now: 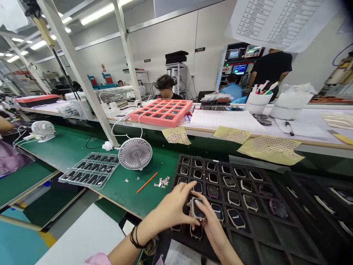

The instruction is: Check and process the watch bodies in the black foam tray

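At far left I have a clear tray of dark parts, then a fan and an orange stick; my left hand arches with thumb and fingers apart, thumb at the lower edge of the watch; that lies between both hands, gripped by my right hand, over the foam tray; other watches already sit in pockets; this one, I judge, remains unseated; how many await handling I cannot tell.
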Demonstrator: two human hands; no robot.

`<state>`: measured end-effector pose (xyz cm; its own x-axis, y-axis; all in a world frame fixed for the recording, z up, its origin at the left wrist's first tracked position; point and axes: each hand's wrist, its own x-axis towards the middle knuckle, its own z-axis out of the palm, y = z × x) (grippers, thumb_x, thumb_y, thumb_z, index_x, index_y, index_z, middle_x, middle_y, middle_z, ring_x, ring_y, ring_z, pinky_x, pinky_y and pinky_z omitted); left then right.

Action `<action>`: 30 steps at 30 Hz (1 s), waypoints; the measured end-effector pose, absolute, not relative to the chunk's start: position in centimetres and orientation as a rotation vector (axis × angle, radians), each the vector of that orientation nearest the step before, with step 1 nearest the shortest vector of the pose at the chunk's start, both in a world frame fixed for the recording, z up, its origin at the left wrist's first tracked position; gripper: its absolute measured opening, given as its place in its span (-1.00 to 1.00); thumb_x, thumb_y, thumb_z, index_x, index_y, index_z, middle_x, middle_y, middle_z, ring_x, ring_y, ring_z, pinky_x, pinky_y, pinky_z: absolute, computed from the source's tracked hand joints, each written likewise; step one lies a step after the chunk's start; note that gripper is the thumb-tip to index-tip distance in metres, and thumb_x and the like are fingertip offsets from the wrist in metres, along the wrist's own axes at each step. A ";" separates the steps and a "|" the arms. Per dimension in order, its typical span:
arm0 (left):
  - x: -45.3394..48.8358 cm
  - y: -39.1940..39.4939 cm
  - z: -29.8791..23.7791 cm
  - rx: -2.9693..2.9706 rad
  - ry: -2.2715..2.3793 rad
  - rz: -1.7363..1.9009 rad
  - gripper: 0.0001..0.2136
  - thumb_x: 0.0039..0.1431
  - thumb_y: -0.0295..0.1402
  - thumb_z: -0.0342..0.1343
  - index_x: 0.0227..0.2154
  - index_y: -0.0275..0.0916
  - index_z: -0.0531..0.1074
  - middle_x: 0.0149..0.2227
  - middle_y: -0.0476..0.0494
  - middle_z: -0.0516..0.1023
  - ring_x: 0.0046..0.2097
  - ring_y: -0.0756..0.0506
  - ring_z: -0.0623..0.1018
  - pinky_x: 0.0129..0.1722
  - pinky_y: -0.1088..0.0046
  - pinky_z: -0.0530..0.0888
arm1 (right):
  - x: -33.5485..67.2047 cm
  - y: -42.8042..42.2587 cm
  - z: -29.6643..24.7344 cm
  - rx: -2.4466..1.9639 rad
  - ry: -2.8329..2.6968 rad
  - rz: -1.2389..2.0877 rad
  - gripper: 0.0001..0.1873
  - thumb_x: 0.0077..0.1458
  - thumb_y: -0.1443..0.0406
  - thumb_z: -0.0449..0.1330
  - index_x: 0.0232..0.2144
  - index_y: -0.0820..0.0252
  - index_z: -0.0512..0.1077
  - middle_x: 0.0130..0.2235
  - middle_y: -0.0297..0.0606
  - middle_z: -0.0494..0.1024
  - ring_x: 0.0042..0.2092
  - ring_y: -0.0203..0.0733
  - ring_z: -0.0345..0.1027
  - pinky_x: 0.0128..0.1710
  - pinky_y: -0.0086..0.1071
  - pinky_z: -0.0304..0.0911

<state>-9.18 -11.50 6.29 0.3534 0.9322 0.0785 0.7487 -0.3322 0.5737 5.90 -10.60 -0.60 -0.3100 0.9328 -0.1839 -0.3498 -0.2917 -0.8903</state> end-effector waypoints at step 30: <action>-17.0 -6.3 -1.8 1.993 2.262 0.335 -0.87 0.16 -0.54 0.00 -0.25 -0.22 0.31 -0.14 -0.16 0.41 -0.06 -0.15 0.43 -0.08 0.36 0.35 | 6.6 -10.1 -0.9 -0.722 -0.484 2.004 -0.59 -0.05 0.09 0.24 -0.17 0.19 0.42 -0.41 -0.23 0.52 -0.47 -0.14 0.36 -0.56 -0.34 0.21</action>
